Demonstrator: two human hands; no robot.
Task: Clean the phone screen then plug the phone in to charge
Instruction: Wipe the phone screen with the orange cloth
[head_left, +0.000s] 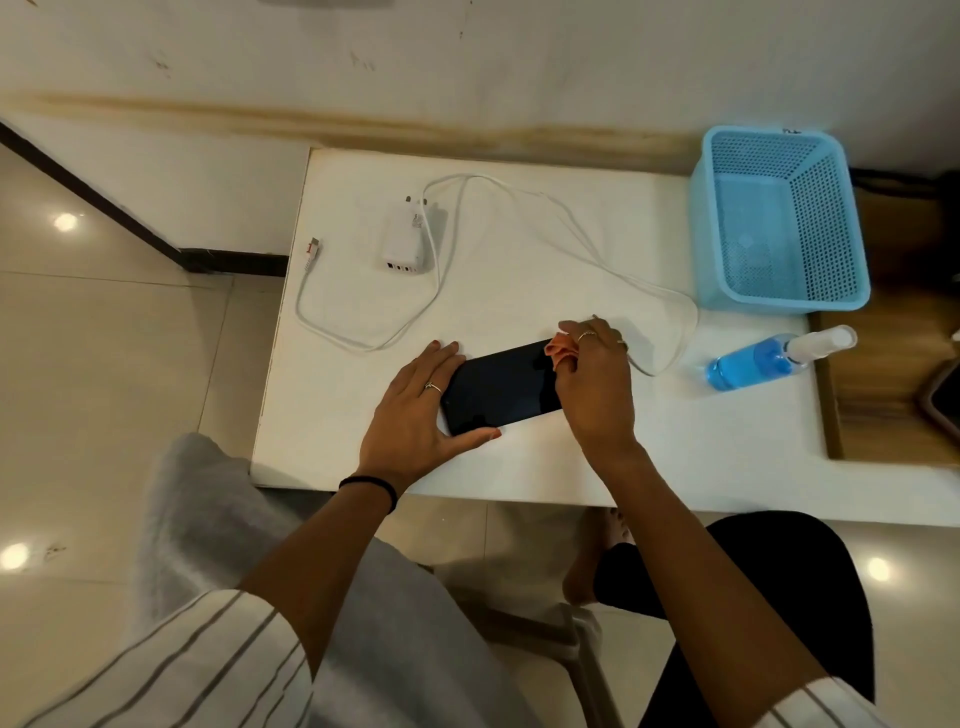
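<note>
A black phone (501, 387) lies screen up on the white table (519, 291), near its front edge. My left hand (415, 402) holds the phone's left end, fingers along the far side and thumb along the near side. My right hand (595, 379) covers the phone's right end and grips a small orange cloth (558, 353) bunched against the screen. A white charger block (405, 239) lies at the back of the table. Its white cable (441, 291) loops across the table, with the free plug (313, 250) at the left edge.
A light blue perforated basket (779, 218) stands at the table's back right. A bottle of blue liquid with a white sprayer (774, 358) lies on its side right of the phone. A wooden surface (883, 374) adjoins on the right. Tiled floor lies to the left.
</note>
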